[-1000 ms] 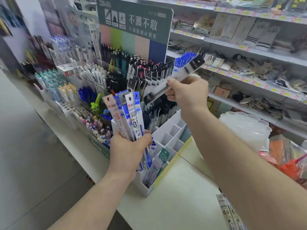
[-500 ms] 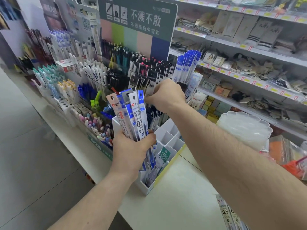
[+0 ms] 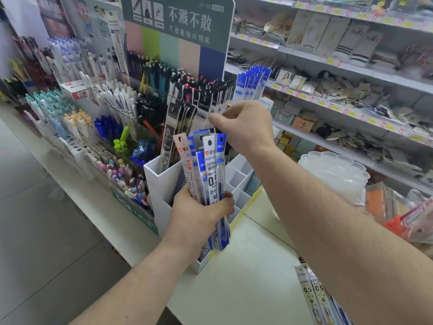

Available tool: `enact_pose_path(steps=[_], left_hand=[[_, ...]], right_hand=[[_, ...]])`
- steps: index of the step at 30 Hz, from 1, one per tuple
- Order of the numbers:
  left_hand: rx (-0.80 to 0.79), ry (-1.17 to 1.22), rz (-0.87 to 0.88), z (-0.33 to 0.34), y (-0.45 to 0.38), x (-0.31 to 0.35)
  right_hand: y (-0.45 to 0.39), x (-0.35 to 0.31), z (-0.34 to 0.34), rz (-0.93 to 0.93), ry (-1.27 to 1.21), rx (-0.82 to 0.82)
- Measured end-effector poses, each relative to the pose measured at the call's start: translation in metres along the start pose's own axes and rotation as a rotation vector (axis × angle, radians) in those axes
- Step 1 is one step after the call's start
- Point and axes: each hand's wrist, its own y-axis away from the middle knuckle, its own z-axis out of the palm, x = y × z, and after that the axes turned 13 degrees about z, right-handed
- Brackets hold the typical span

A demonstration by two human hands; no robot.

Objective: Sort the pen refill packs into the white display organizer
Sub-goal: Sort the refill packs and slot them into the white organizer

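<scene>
While the left hand (image 3: 196,214) grips a fanned bundle of refill packs (image 3: 206,167) upright in front of the white organizer (image 3: 161,177), the right hand (image 3: 246,125) reaches over their tops with fingers curled, seemingly pinching the header of a pack at the back of the fan, though the pinch itself is hidden behind the knuckles. More packs already stand in the organizer's rear slots, black ones (image 3: 178,123) to the left and blue ones (image 3: 251,83) to the right, and a few spare packs (image 3: 314,299) lie on the counter (image 3: 246,289). To do this step well, I would draw one pack straight up by its header so the neighbours stay in the left grip, read its colour, then lower it tail-first into the matching slot. Empty front compartments (image 3: 236,177) suggest much sorting remains.
</scene>
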Motion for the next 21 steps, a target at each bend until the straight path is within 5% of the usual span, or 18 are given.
enact_pose_path(steps=[4, 10, 21], left_hand=[[-0.137, 0.183, -0.104, 0.010, 0.003, -0.001], [-0.350, 0.277, -0.270, 0.022, 0.005, -0.007], [-0.453, 0.308, -0.473, 0.039, 0.005, -0.020]], right_hand=[[0.030, 0.041, -0.021, 0.214, -0.337, 0.074], [0.099, 0.082, -0.033, 0.432, -0.454, -0.407], [0.114, 0.131, -0.048, 0.519, -0.551, -0.079]])
